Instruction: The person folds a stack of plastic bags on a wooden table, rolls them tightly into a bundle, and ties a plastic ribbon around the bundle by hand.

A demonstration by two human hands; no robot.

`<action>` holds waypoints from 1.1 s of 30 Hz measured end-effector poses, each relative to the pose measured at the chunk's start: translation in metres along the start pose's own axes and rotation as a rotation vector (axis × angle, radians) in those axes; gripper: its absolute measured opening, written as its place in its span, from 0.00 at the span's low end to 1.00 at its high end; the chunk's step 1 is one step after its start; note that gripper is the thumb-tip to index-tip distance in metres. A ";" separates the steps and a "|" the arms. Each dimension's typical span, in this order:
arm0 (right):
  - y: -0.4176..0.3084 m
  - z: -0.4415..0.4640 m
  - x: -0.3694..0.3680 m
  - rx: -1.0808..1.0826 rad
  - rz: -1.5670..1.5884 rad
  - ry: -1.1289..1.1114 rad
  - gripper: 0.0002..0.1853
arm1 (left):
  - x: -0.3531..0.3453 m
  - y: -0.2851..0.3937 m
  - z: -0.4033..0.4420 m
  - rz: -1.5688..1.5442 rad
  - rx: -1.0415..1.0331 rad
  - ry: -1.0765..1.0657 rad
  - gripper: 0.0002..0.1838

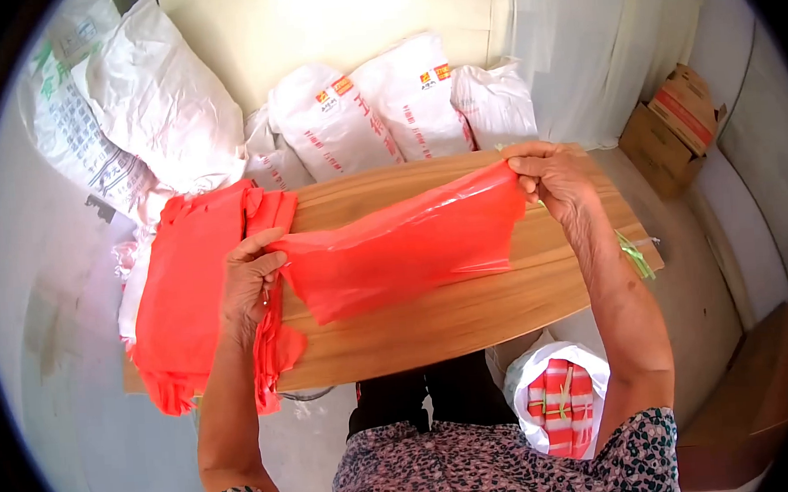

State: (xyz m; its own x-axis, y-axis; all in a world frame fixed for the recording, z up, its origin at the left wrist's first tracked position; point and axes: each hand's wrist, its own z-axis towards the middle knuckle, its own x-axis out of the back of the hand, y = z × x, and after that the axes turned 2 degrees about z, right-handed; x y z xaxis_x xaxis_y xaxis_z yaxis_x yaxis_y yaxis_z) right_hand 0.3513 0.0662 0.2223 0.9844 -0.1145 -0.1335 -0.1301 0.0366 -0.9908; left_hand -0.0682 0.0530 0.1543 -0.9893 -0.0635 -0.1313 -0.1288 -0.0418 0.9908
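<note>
A thin red plastic bag (pixel 404 254) is stretched between my two hands above the wooden table (pixel 365 360). My left hand (pixel 253 277) pinches its left upper corner, and a ring shows on a finger. At the other end, my right hand (pixel 548 175) grips the right upper corner between thumb and fingers. The bag hangs down from its taut upper edge, with glossy streaks of light on it. Just left of my left hand lies a thick pile of red plastic bags (pixel 193 285), its layers hanging over the table's front edge.
White woven sacks (pixel 337 123) with red print lean against the back wall. More stuffed sacks (pixel 164 93) stand at the back left. Green ties (pixel 634 256) lie at the table's right end. On the floor are cardboard boxes (pixel 663 144) and an open white sack (pixel 524 373) holding red-and-white bundles (pixel 562 407).
</note>
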 end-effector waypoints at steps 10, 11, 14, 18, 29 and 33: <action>-0.031 -0.004 -0.012 0.014 -0.009 -0.043 0.09 | 0.000 0.047 0.009 -0.076 -0.130 0.079 0.13; -0.032 -0.005 -0.013 0.012 0.006 -0.058 0.10 | -0.001 0.052 0.011 -0.072 -0.131 0.081 0.13; -0.035 -0.007 -0.014 0.047 -0.053 -0.151 0.12 | 0.000 0.064 0.017 -0.058 -0.141 0.078 0.14; -0.039 -0.008 -0.015 0.092 -0.147 -0.150 0.14 | 0.011 0.074 0.026 -0.028 -0.178 0.035 0.16; -0.053 -0.007 -0.023 0.095 -0.177 -0.157 0.18 | 0.002 0.095 0.028 -0.033 -0.175 0.140 0.18; -0.034 0.002 -0.020 0.124 -0.025 -0.172 0.20 | 0.008 0.090 0.030 -0.055 -0.177 0.144 0.19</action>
State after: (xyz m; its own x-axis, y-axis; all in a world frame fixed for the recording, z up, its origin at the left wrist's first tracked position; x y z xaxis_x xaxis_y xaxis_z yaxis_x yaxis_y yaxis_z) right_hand 0.3367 0.0696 0.2587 0.9942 0.0544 -0.0927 -0.1003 0.1591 -0.9822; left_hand -0.0896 0.0786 0.2435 -0.9594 -0.1976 -0.2011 -0.1559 -0.2224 0.9624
